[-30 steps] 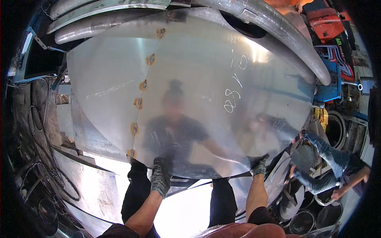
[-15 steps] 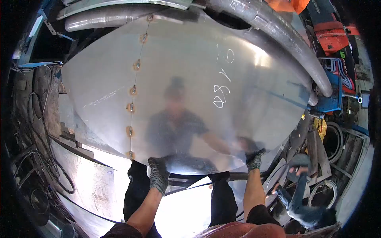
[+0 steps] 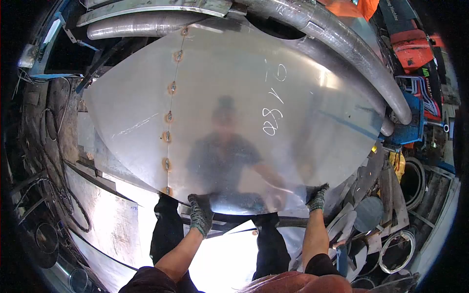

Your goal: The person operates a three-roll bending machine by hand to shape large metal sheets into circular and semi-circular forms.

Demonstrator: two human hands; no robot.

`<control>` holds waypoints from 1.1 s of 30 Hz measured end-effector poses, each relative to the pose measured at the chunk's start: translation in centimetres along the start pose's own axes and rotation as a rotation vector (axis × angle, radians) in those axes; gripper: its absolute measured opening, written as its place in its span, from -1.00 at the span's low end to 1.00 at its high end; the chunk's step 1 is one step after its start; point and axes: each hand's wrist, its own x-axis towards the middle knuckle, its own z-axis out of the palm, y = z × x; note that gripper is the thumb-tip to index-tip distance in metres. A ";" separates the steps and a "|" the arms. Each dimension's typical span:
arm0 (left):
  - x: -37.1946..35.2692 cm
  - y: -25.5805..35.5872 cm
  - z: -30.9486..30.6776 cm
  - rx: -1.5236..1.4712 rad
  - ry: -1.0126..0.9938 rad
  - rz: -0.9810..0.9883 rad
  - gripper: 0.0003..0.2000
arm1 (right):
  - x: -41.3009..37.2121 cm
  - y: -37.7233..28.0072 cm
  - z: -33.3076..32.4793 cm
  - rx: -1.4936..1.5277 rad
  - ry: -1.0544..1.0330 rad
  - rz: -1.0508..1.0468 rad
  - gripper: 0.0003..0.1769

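Observation:
A large round sheet of shiny metal (image 3: 229, 73) fills the middle of the view, with a line of small tack welds (image 3: 168, 136) down its left part and chalk figures on its right part. My left hand (image 3: 200, 214), in a grey knitted glove, grips the sheet's near edge, its fingers over the rim. Farther right along the same edge, my right hand (image 3: 316, 196), gloved too, is closed on the rim. Both thumbs and the undersides of the hands are partly hidden. My reflection shows in the metal.
Thick curved pipes (image 3: 356, 53) lie along the far side. Cables (image 3: 53, 161) hang at the left above a pale flat sheet (image 3: 105, 210). At the right are a blue metal piece (image 3: 408, 117), a metal ring (image 3: 396, 251), a round disc (image 3: 369, 214) and scrap strips.
The sheet's left part and its welds appear slightly farther right and lower. A person in blue-grey clothing at the lower right has mostly gone from view, uncovering the disc. Both my hands still hold the rim.

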 end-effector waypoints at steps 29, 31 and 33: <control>-30.6 -30.0 -7.2 -2.327 -0.106 -1.034 -0.51 | -41.8 -5.3 8.5 -0.966 0.097 0.270 -0.42; -33.2 -32.1 -6.7 -2.369 -0.098 -1.073 -0.52 | -42.4 -7.0 13.6 -0.769 -0.039 0.063 -0.52; -34.6 -33.7 -5.8 -2.408 -0.094 -1.040 -0.50 | -47.8 -9.7 22.8 -0.824 -0.068 -0.053 -0.55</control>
